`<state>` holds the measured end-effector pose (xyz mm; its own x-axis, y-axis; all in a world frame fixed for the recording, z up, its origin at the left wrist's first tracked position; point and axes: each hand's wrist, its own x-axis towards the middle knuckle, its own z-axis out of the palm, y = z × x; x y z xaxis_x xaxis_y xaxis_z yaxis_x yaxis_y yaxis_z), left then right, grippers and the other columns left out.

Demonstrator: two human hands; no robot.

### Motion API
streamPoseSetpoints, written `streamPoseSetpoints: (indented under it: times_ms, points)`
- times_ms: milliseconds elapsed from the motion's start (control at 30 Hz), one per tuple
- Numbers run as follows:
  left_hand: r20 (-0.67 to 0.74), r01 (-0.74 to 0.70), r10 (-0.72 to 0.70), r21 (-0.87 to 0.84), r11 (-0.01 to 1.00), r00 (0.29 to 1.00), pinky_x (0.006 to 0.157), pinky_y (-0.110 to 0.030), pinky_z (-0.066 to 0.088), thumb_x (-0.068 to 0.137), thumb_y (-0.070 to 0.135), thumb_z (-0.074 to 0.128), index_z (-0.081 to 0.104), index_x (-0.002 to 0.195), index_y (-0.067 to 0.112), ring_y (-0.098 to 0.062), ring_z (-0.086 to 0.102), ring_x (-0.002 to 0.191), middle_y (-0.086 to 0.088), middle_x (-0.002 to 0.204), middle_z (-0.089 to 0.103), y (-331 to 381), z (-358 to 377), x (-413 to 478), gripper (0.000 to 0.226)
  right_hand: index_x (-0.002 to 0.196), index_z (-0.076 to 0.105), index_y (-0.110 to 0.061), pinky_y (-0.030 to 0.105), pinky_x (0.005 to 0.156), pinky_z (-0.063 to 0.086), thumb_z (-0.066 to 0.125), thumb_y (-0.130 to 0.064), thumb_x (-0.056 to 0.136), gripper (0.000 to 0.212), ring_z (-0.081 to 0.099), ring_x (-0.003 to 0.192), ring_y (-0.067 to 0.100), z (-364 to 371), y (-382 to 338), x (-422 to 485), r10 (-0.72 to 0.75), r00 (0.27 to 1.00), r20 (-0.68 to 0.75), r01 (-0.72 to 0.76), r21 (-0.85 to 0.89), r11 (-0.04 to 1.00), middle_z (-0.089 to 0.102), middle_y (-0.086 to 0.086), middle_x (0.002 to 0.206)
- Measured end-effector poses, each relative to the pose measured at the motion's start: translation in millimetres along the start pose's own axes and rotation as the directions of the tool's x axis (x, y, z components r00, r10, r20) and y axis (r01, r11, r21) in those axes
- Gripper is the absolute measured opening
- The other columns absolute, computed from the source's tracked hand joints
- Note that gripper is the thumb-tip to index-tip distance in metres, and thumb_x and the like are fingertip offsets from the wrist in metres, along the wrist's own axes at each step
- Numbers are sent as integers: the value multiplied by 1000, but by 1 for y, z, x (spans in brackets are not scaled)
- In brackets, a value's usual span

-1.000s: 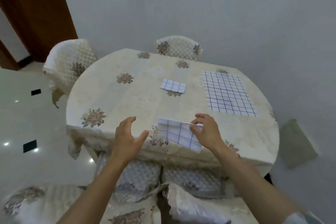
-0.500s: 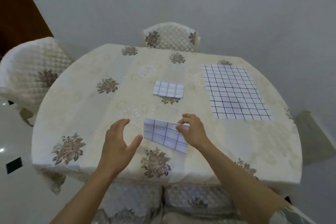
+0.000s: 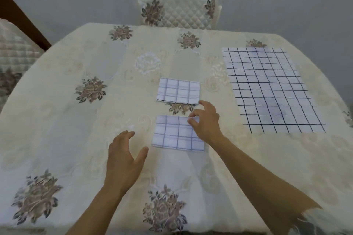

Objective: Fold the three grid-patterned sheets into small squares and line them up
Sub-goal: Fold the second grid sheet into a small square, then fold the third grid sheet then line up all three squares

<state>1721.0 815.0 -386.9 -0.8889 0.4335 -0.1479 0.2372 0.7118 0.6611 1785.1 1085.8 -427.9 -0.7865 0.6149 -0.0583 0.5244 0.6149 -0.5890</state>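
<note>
Head view: looks forward and down across the worktop (image 3: 57, 120) from its near edge, close above it.
Facing: toward the chair (image 3: 179, 11) at the worktop's far side.

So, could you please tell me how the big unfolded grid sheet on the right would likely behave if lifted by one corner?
The unfolded sheet lies flat with faint ripples in its grid lines, so it is probably thin and floppy and would droop. It also looks light. On the smooth tablecloth it might slide when pushed rather than stay put.
</note>
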Motion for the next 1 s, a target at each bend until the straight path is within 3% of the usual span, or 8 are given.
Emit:
streamPoseSetpoints:
  times_ms: [167, 333, 500, 600, 733, 1000]
  points:
    - [28, 34, -35, 9, 999, 999, 110, -40, 32, 87, 32, 69, 49, 136, 19, -22, 36, 135, -3, 145, 45, -13, 7, -2, 55, 103, 68, -21, 42, 110, 22, 73, -21, 81, 23, 24, 142, 26, 1, 2, 6, 4, 994, -110, 1, 47, 999, 35, 10, 150]
    - [2, 27, -27, 11, 1000, 1000, 111, -41, 31, 87, 32, 69, 49, 135, 19, -22, 37, 136, -4, 145, 44, -10, -7, -8, 54, 116, 62, -23, 40, 109, 21, 71, -25, 83, 34, 25, 142, 23, -18, -2, -13, 55, 993, -104, -43, 114, 992, 34, 8, 151]
    - [-24, -10, 9, -47, 999, 1000, 106, -48, 40, 88, 34, 68, 45, 138, 23, -22, 42, 131, -1, 143, 44, 12, -30, -28, 56, 132, 51, -20, 39, 105, 27, 67, -27, 87, 48, 36, 134, 21, -49, -16, -56, 35, 994, -99, -21, 134, 991, 46, 2, 141]
    - [-53, -68, 64, -65, 996, 997, 106, -41, 38, 88, 34, 67, 46, 138, 21, -21, 42, 130, -1, 142, 45, 31, -48, -50, 55, 136, 47, -21, 36, 103, 28, 66, -30, 87, 53, 38, 132, 19, -77, -34, -88, 3, 991, -136, 15, 132, 991, 47, -1, 140]
    - [-94, -139, 130, -102, 985, 987, 105, -39, 37, 89, 34, 67, 47, 137, 23, -20, 43, 129, -1, 141, 47, 51, -74, -91, 53, 141, 40, -20, 43, 109, 33, 66, -34, 87, 61, 38, 133, 19, -115, -59, -144, -49, 983, -180, 73, 131, 989, 44, 0, 144]
    - [-67, -263, 255, -289, 920, 965, 105, -42, 42, 91, 37, 65, 45, 136, 30, -15, 42, 130, 7, 142, 45, 62, -95, -188, 50, 142, 38, -24, 40, 111, 33, 66, -39, 88, 63, 37, 134, 15, -165, -83, -298, -72, 944, -321, 105, 87, 991, 42, -5, 144]
